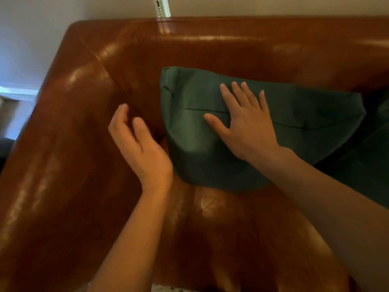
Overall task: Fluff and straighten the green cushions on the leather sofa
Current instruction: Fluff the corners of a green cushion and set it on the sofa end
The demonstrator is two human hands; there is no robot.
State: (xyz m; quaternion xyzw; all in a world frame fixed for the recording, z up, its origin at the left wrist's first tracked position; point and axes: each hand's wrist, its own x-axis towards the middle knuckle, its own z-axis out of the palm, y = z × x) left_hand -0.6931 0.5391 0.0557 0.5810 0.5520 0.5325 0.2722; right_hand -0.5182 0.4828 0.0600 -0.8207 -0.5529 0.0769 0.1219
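Note:
A dark green cushion [305,114] leans against the backrest of the brown leather sofa [210,49], near its left corner. My right hand [246,123] lies flat on the cushion's front face, fingers spread, holding nothing. My left hand [139,148] hovers open just left of the cushion's left edge, palm turned toward it, close to the edge without clearly touching it. A second green cushion [370,163] shows partly at the right edge, behind my right forearm.
The sofa's left armrest [59,144] rises beside my left hand. The seat [221,228] stretches out below the cushion. A pale wall [63,9] and a white strip [162,6] stand behind the backrest.

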